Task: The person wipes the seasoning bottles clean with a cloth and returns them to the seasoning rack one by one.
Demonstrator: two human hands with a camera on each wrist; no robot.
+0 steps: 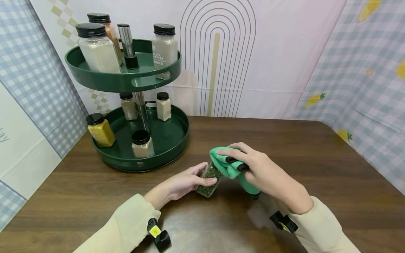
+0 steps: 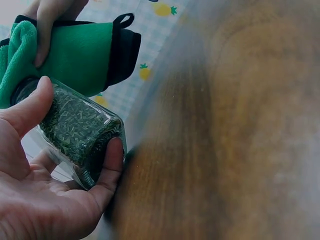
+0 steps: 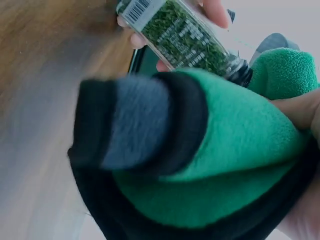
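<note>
A clear square jar of dried green herbs [image 1: 209,181] is gripped by my left hand [image 1: 186,181], tilted a little above the table. In the left wrist view, the thumb and fingers wrap round the herb jar [image 2: 80,125]. My right hand [image 1: 256,165] holds a green cloth with black edging [image 1: 226,163], bunched over the jar's top end. Seen from the right wrist, the cloth [image 3: 240,130] touches the jar's black cap [image 3: 240,72], and a printed label shows on the jar. Most of the cap is hidden by the cloth in the head view.
At the left stands a two-tier green turntable rack [image 1: 126,82]. Its upper tier bears large black-capped jars, one a black pepper jar [image 1: 164,49]. Small jars, including a yellow one [image 1: 102,131], stand on the lower tier. Wood table [image 1: 316,158] extends to the right.
</note>
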